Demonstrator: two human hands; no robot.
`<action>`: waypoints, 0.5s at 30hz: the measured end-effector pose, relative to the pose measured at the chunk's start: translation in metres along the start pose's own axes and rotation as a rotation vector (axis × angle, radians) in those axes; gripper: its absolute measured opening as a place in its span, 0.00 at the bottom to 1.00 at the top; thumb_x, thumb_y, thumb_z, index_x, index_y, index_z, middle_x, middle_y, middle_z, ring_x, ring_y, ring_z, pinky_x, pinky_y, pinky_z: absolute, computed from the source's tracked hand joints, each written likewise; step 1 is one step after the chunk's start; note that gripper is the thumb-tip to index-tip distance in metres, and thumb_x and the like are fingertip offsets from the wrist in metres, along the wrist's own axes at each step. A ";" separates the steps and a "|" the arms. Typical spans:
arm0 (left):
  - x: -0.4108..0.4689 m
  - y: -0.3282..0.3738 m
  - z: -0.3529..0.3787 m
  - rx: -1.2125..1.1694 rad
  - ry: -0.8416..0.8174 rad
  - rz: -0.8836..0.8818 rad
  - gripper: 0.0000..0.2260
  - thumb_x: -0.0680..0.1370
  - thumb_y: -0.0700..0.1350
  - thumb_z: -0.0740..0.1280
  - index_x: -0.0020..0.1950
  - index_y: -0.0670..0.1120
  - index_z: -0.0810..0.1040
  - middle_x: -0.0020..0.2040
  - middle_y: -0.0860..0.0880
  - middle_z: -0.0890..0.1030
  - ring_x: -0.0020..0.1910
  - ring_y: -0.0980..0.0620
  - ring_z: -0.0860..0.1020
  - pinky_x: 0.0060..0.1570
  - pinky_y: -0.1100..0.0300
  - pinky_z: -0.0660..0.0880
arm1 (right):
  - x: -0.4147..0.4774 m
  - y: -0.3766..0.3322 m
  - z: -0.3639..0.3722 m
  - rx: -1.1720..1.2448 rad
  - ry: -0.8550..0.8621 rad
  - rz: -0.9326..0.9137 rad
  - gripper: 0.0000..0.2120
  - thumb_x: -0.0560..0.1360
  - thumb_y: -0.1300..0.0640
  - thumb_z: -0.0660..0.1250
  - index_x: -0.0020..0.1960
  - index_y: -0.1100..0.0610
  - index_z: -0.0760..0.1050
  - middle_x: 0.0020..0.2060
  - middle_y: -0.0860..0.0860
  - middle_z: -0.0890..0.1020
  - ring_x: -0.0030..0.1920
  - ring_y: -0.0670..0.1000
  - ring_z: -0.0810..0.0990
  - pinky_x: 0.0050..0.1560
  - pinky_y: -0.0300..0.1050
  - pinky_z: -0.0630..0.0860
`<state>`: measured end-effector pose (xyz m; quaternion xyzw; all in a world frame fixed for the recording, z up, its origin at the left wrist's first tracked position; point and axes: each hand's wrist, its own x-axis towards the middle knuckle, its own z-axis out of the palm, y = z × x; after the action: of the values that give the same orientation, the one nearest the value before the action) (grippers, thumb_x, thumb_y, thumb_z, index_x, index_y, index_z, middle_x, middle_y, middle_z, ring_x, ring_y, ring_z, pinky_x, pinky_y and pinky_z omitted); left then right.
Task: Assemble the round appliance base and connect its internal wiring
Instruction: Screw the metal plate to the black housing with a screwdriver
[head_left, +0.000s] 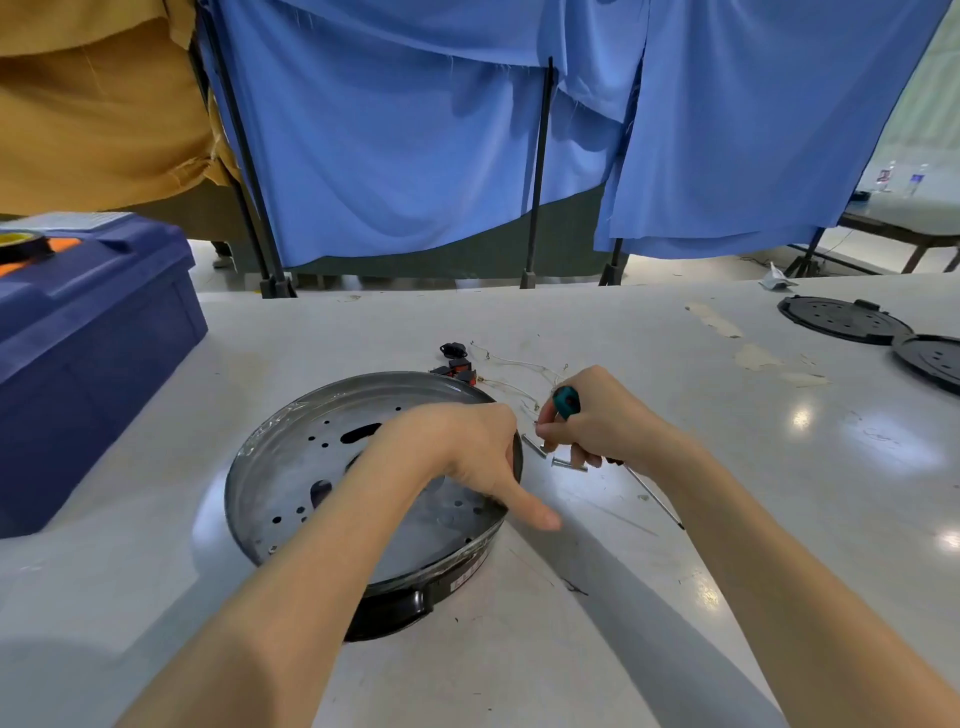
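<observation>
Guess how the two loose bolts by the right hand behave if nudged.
The bolts are round-shanked and lie flat on the smooth, glossy table, so they'd likely roll in an arc about their heads. Small metal, probably light and stiff. The right hand also grips the screwdriver, so pinching one may be fiddly.

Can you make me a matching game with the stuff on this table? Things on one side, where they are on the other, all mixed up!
Things:
1. screwdriver
2. blue box
3. black lids
4. round metal base

Places:
A. far right of the table
B. beneath the left hand
C. held by the right hand
D. far left

Pairs: 1-C, 2-D, 3-A, 4-B.
</observation>
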<state>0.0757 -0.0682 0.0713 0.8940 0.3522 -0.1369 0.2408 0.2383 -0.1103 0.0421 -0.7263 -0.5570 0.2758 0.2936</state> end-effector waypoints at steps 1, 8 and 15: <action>0.003 0.001 0.006 0.023 0.072 -0.019 0.28 0.66 0.66 0.74 0.29 0.45 0.65 0.25 0.53 0.66 0.30 0.50 0.66 0.40 0.54 0.65 | -0.001 0.000 0.001 0.016 -0.001 0.002 0.05 0.75 0.66 0.68 0.41 0.65 0.78 0.33 0.59 0.83 0.19 0.47 0.75 0.20 0.35 0.67; 0.010 -0.004 0.018 0.034 0.291 -0.022 0.14 0.73 0.53 0.68 0.34 0.46 0.70 0.32 0.50 0.71 0.39 0.49 0.71 0.51 0.51 0.57 | -0.003 0.011 0.009 0.154 -0.101 0.174 0.04 0.75 0.67 0.69 0.47 0.68 0.77 0.31 0.57 0.82 0.22 0.49 0.78 0.23 0.37 0.72; -0.008 -0.008 -0.015 -0.137 0.311 0.001 0.13 0.72 0.51 0.69 0.33 0.46 0.72 0.26 0.53 0.68 0.29 0.51 0.67 0.46 0.52 0.64 | -0.006 0.017 0.021 0.384 -0.423 0.235 0.06 0.74 0.70 0.68 0.50 0.71 0.79 0.34 0.59 0.79 0.22 0.48 0.71 0.22 0.38 0.66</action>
<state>0.0653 -0.0603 0.0844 0.8862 0.3930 0.0274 0.2438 0.2327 -0.1167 0.0162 -0.6435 -0.4554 0.5532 0.2692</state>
